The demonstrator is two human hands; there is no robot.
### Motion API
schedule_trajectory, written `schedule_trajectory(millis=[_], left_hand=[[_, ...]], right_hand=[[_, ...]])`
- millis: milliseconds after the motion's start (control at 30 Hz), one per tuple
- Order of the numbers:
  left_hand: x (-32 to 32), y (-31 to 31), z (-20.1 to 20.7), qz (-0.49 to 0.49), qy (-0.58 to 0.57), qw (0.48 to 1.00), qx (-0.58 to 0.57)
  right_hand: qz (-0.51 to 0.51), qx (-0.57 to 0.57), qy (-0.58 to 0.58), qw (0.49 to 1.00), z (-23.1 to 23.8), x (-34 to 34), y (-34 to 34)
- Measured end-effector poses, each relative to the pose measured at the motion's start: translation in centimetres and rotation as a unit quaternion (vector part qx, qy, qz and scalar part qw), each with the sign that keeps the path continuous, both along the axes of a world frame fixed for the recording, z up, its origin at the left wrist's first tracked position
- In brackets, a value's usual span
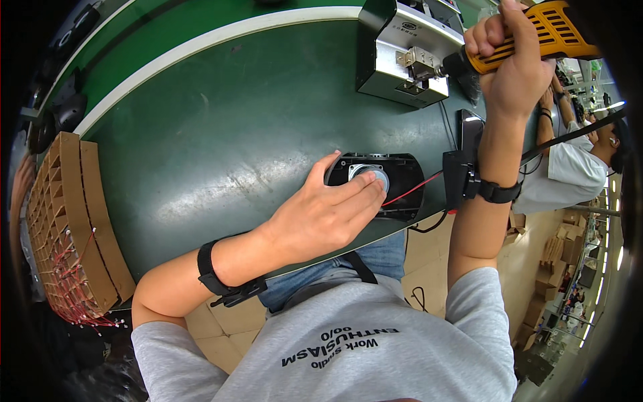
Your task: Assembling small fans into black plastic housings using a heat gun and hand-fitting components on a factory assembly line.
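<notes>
My right hand (512,57) is wrapped round a yellow and black power screwdriver (556,33). The driver's tip points left and meets the metal outlet on the front of a silver and black screw feeder (402,57); whether a screw sits on it is too small to see. My left hand (335,208) has its fingers closed over the round back of a speaker (378,177). That speaker lies in an open black plastic housing (405,191) at the near edge of the table, with a red wire running from it to the right.
A green table (221,127) lies before me, with a cardboard divider box (80,221) holding red wires at its left. A dark phone-like device (471,130) is beside my right forearm. Another person (576,167) sits at the right, and black cables cross there.
</notes>
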State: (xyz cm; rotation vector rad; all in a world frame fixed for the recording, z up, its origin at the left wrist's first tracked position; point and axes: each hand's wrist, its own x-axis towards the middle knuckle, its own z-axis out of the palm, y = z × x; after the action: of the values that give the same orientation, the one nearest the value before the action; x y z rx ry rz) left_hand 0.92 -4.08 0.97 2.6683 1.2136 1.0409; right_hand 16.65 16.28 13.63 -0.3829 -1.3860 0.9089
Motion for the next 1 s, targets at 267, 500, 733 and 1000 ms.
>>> schedule_trajectory(millis=[267,500,733,1000], left_hand=[[0.0,0.1,0.1,0.007,0.026,0.999,0.021],[0.6,-0.3,-0.8,0.035,0.033,0.998,0.042],[0.6,-0.3,-0.9,0.035,0.033,0.998,0.036],[0.4,-0.2,-0.8,0.023,0.027,0.999,0.024]], right_hand=[[0.220,-0.037,0.000,0.975,1.8,2.1,-5.8],[0.279,0.006,-0.135,0.951,1.2,3.9,-11.2],[0.250,0.007,-0.168,0.953,-1.1,1.0,-12.3],[0.266,-0.019,-0.151,0.952,-2.1,0.6,-12.0]])
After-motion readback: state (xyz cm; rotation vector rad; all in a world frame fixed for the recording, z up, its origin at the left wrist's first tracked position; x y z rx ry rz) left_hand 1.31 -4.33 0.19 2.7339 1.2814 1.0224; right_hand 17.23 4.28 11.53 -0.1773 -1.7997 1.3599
